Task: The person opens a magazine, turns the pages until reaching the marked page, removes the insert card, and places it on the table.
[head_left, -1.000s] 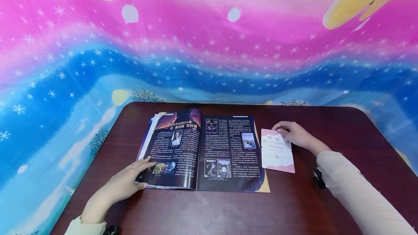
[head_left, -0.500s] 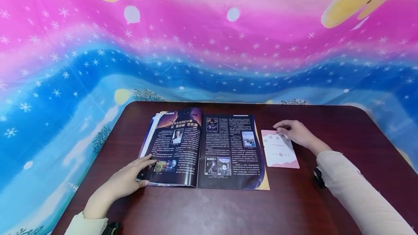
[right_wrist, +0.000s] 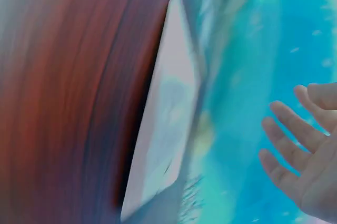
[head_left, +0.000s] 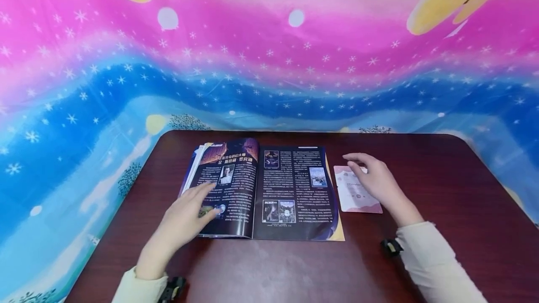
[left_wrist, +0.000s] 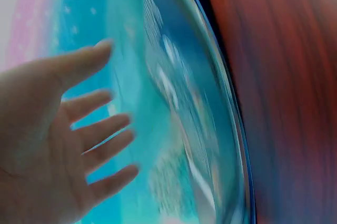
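Observation:
An open magazine (head_left: 290,186) with dark printed pages lies on the brown table (head_left: 278,270). Over its left page is my left hand (head_left: 181,216), its fingers spread and holding nothing; the left wrist view shows the hand (left_wrist: 63,134) raised off the glossy page (left_wrist: 202,108). A pink and white card (head_left: 355,200) lies flat just right of the magazine. My right hand (head_left: 375,181) hovers above the card's upper right part and hides that corner. Seen from the right wrist, this hand (right_wrist: 303,153) has loose, separated fingers and is apart from the card (right_wrist: 163,118).
A cloth backdrop (head_left: 252,60) in pink and blue with snowflakes hangs behind the table's far edge. Black devices are strapped at both wrists, such as the right wrist strap (head_left: 391,247). Table surface stretches in front of the magazine and right of the card.
My left hand has lifted from the magazine's left edge and moved right over the page. My right hand has let go of the card, which lies flatter, and shifted slightly left.

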The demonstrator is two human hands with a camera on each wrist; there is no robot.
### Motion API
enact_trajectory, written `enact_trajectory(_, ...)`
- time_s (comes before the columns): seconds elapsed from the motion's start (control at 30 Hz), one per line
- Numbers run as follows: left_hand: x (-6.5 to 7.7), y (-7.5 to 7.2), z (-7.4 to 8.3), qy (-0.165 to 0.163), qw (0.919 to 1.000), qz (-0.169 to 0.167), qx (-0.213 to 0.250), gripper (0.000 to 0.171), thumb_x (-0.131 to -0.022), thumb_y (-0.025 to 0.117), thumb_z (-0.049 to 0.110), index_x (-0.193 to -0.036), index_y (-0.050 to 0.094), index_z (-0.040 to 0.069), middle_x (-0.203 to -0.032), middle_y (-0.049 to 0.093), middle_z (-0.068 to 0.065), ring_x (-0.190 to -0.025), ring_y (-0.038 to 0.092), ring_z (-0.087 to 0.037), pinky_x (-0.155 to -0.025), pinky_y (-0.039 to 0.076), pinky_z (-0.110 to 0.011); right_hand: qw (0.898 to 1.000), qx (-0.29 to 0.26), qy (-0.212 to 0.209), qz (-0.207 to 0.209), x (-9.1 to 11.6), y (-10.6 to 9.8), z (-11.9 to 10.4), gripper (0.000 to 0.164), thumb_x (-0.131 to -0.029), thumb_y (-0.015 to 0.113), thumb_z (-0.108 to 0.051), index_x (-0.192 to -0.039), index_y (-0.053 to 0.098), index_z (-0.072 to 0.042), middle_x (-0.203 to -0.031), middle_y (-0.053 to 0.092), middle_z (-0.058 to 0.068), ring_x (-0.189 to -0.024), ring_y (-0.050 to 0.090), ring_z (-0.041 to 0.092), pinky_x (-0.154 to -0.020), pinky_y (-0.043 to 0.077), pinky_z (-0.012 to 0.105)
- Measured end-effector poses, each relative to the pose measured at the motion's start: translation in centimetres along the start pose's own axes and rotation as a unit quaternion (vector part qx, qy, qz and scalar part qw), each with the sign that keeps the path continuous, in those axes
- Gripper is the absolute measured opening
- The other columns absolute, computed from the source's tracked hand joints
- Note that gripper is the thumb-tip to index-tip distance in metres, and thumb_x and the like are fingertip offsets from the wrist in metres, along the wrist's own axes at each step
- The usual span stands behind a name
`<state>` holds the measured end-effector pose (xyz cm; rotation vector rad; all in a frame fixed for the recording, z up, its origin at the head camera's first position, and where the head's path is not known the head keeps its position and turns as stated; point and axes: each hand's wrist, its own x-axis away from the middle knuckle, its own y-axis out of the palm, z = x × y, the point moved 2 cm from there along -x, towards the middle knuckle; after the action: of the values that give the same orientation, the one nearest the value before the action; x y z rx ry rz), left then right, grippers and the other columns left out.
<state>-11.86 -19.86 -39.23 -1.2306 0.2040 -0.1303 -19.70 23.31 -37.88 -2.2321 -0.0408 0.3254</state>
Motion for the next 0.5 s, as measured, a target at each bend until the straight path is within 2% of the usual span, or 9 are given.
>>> enact_trajectory(0.13,-1.8,0.8,3.8,0.026,0.9967,0.075,-0.014,0.075,-0.093,0.068,0.041,-0.154,0.035,0.012,-0.157,0.034,-0.014,-0.140,0.035,-0.038,-0.111,0.030,-0.059,1.000,0.020,-0.003,0.013,1.1,0.9,-2.6,0.033,-0.103,0.056,-0.024,-0.133,0.061,-0.011,-0.135,0.058,0.018,-0.124,0.051,0.039,-0.098,0.042,0.061)
enact_trajectory(0.23,-2.7,1.5,6.3,0.041,0.9928,0.111,-0.018,0.077,-0.094,0.064,0.049,-0.156,0.032,0.018,-0.161,0.026,-0.009,-0.144,0.029,-0.034,-0.114,0.026,-0.058,0.999,0.037,-0.016,0.017,1.9,1.6,-4.3,0.038,-0.102,0.056,-0.028,-0.137,0.058,-0.012,-0.141,0.052,0.016,-0.132,0.044,0.038,-0.103,0.037,0.062)
enact_trajectory(0.37,-3.0,2.2,7.8,0.046,0.9903,0.125,-0.039,0.078,-0.093,0.060,0.057,-0.157,0.031,0.022,-0.163,0.022,-0.008,-0.147,0.023,-0.033,-0.115,0.020,-0.059,0.994,0.089,-0.062,0.019,2.9,2.6,-6.0,0.047,-0.101,0.058,-0.033,-0.143,0.052,-0.012,-0.151,0.041,0.018,-0.139,0.035,0.040,-0.109,0.028,0.062)
enact_trajectory(0.5,-2.6,2.6,8.2,0.031,0.9893,0.124,-0.071,0.081,-0.091,0.058,0.063,-0.156,0.032,0.024,-0.163,0.022,-0.007,-0.149,0.018,-0.032,-0.117,0.011,-0.060,0.983,0.163,-0.081,-0.010,3.5,3.6,-6.6,0.063,-0.097,0.059,-0.045,-0.152,0.040,-0.021,-0.161,0.022,0.016,-0.146,0.018,0.040,-0.114,0.014,0.065)
